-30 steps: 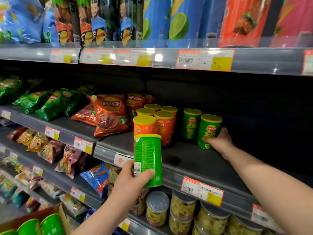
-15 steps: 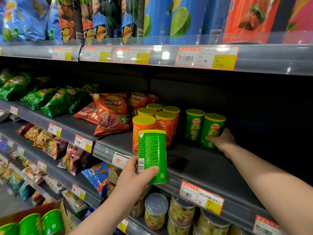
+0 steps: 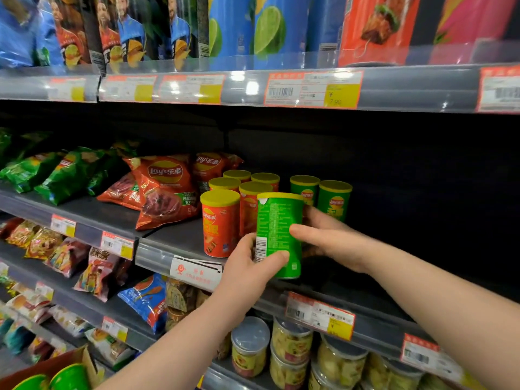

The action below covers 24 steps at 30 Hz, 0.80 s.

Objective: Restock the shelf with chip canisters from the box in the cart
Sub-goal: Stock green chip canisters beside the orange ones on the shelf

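Head view, left hand (image 3: 247, 267) and right hand (image 3: 333, 243) gripping green canister (image 3: 278, 223), box (image 3: 60, 363) cut off

Red foil chip bags (image 3: 166, 190) lie just right of green foil chip bags (image 3: 64, 175). Lower down stand clear plastic jars with grey lids (image 3: 249, 347), near a blue snack pouch (image 3: 146, 299). Tall blue lime-printed packs (image 3: 267, 32) line the top.
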### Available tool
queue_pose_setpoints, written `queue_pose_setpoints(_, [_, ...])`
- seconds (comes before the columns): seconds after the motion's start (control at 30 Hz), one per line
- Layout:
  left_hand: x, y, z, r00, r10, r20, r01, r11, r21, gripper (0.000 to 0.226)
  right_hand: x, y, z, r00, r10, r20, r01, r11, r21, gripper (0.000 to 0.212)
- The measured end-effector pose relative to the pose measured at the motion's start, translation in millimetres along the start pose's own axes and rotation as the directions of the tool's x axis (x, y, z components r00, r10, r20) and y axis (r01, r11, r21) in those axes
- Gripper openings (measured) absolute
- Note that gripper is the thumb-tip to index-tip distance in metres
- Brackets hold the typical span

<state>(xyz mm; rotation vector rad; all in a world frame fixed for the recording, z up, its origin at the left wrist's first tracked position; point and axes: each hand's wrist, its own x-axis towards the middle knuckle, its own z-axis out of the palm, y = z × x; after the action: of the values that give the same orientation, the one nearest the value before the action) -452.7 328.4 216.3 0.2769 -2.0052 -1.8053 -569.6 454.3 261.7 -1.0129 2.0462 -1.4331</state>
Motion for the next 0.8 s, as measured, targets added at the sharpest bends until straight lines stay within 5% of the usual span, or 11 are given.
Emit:
queue_pose_setpoints(0.1, [9.9,2.5,5.7,0.998,0.062,0.028,-0.064,0.991,0.114,0.034,1.0,1.8,-0.2,0.997,-0.016,-0.081,0.019,0.999,0.042,0.081])
queue_pose_setpoints(0.2, [18.6,-0.5,1.9,0.981,0.189,0.047,-0.188,0.854,0.485,0.072,8.5,10.0,-8.4,0.976,0.007,-0.220,0.006,0.998,0.061,0.069])
queue_pose_setpoints(0.3, [22.6,-13.5,-6.1,0.947,0.196,0.255,-0.305,0.299,0.904,0.102,20.2,18.3,-14.5,0.917,0.026,-0.397,-0.017,0.999,0.027,0.066])
queue_pose_setpoints(0.37, [23.3,-23.8,-9.9,0.920,0.116,0.376,-0.386,0.093,0.918,0.107,29.9,21.7,-14.5,0.862,0.032,-0.506,-0.087,0.992,-0.086,0.073])
queue_pose_setpoints(0.6, [28.8,-33.2,-13.6,0.915,0.124,0.384,-0.396,0.090,0.914,0.106,59.0,32.7,-8.0,0.789,0.051,-0.613,-0.185,0.970,-0.157,0.112])
queue_pose_setpoints(0.67, [27.7,-34.3,-14.3,0.918,0.115,0.379,-0.388,0.078,0.918,0.105,57.9,28.7,-12.3,0.803,0.006,-0.596,-0.138,0.975,-0.175,0.106])
queue_pose_setpoints(0.8, [29.8,-34.6,-13.8,0.920,0.119,0.375,-0.384,0.068,0.921,0.105,54.5,22.1,-26.8,0.890,-0.132,-0.436,-0.131,0.842,-0.524,0.082])
